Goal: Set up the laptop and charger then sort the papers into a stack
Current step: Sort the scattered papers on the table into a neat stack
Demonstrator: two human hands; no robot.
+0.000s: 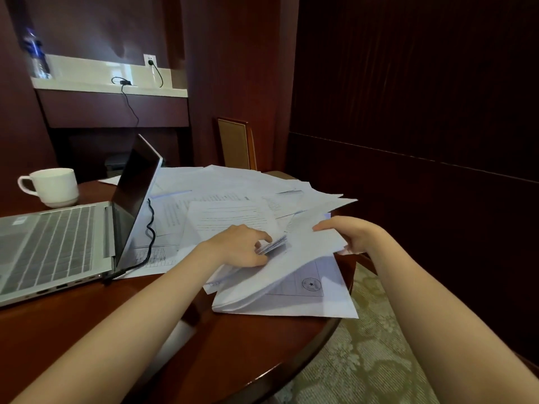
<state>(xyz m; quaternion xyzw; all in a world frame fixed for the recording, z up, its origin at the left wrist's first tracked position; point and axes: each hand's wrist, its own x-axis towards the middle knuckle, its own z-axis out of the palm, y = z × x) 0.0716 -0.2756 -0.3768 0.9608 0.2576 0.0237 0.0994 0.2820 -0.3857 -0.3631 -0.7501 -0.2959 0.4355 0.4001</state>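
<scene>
Dark wood-panelled room, round polished table point(116, 322) over patterned carpet point(364, 345). On the table's left, laptop point(58, 237) open, lid raised, screen dark. Plugged into its near side edge, charger cable point(150, 228), snaking up behind the lid across the sheets. Farther back, charger brick point(125, 82) on a pale shelf point(87, 86), with a plug in the wall socket point(150, 61). Cannot trace the cord unbroken between the two ends, yet looks like one line. First half of the task judged done.

Sorting under way, far from finished. Loose papers point(227, 185) fanned over the middle and far table, overlapping at all angles, some tucked under the lid edge and the cable. Nearer, at the table's right edge, a partial stack point(291, 304), roughly squared, low sheet with a round stamp showing. Above it, lifted sheets point(291, 266) raised like a tent.

Left grip point(242, 249): fingers curled, pinching the edge of a thin sheaf point(272, 246) at the tent's left side. Right grip point(350, 234): thumb on top, fingers beneath, pinching the right edge of the lifted sheets, just past the table's rim.

Left to do, by judgement: gather the many spread sheets, free those pinned under cable and laptop, square the pile.

White cup point(52, 186) behind the laptop, apart from the papers. Bottle point(36, 56) on the shelf. Chair point(236, 144) beyond the table.
</scene>
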